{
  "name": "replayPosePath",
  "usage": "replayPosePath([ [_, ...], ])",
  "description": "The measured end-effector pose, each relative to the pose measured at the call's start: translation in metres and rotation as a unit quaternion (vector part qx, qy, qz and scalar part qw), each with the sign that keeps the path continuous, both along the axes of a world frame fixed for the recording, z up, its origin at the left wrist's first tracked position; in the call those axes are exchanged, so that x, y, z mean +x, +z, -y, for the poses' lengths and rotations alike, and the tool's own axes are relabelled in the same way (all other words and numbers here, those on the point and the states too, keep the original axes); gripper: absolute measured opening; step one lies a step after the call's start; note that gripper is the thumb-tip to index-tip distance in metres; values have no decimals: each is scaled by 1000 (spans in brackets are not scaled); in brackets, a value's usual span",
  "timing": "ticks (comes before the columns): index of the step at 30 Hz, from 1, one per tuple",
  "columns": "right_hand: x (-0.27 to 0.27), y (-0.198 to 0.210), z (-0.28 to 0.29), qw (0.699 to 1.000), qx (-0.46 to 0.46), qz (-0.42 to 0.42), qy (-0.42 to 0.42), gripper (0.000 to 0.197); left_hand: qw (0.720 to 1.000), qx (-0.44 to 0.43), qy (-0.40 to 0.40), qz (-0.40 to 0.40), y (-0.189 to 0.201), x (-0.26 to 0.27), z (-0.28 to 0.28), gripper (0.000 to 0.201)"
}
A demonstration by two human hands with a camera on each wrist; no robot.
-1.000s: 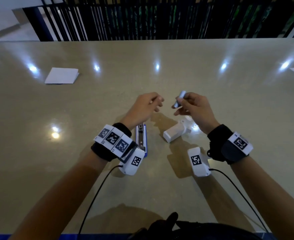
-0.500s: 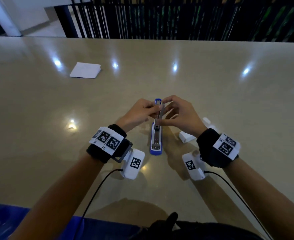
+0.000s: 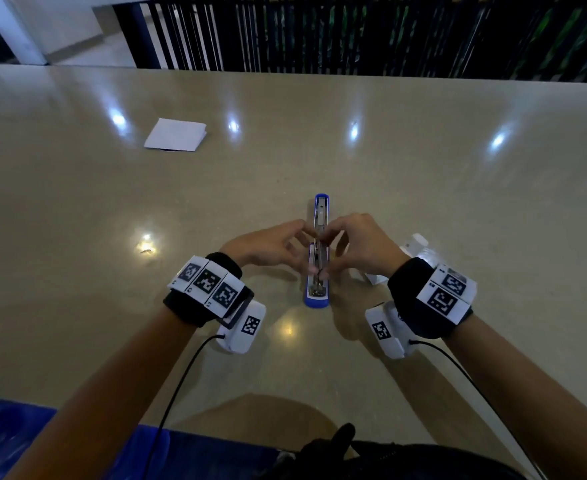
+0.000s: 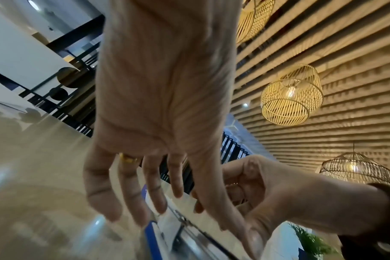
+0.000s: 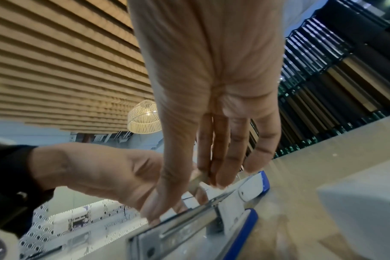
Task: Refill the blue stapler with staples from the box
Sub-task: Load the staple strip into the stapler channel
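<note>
The blue stapler [image 3: 316, 296] lies flipped open flat on the table, metal rail up; it also shows as the stapler [image 4: 150, 237] and the stapler [image 5: 249, 227]. My right hand [image 3: 331, 244] pinches a short silver strip of staples [image 5: 197, 180] and holds it down at the rail's middle. My left hand [image 3: 300, 237] reaches in from the other side, its fingers [image 4: 158, 205] fairly straight with the tips at the rail. The white staple box [image 3: 415, 242] lies just right of my right hand, partly hidden by it, and appears as the staple box [image 5: 363, 211].
A folded white paper [image 3: 176, 135] lies at the far left of the beige table [image 3: 458, 202]. A black railing [image 3: 354, 32] runs behind the table's far edge. Cables trail from both wrist cameras toward me.
A second ago my right hand held the staple strip up beside the box. Both hands have since come together over the stapler, and the strip is now lowered onto the rail.
</note>
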State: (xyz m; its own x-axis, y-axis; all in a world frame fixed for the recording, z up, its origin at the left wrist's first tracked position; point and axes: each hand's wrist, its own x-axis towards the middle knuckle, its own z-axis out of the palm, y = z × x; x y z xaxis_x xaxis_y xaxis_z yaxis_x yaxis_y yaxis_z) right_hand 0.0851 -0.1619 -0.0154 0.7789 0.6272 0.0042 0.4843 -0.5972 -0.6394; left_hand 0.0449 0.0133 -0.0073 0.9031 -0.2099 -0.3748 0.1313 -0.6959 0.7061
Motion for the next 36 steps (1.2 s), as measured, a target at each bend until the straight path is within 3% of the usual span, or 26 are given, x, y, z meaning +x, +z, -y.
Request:
replayPosePath([
  [4,-2,0,-3,999,-41,-9,12,55,996,64,-58,-20,-6,-3,4,94],
  [8,-3,3,-7,997,-79,-14,17,55,995,80,-52,2,-9,-4,8,96],
  [14,-5,6,-15,994,-101,-37,-8,39,995,78,-56,-9,-4,-6,6,93],
  [18,-9,11,-23,989,-135,-61,-24,28,998,16,-48,-29,0,-6,1,75],
  [23,-12,15,-34,982,-183,-25,-27,37,999,-45,30,-2,0,-4,1,34],
  [28,-11,16,-31,983,-182,-31,-15,36,996,-36,71,25,-7,-4,9,29],
  [36,-15,11,-9,995,-92,-49,-3,40,990,-80,115,-19,-11,-2,9,23],
])
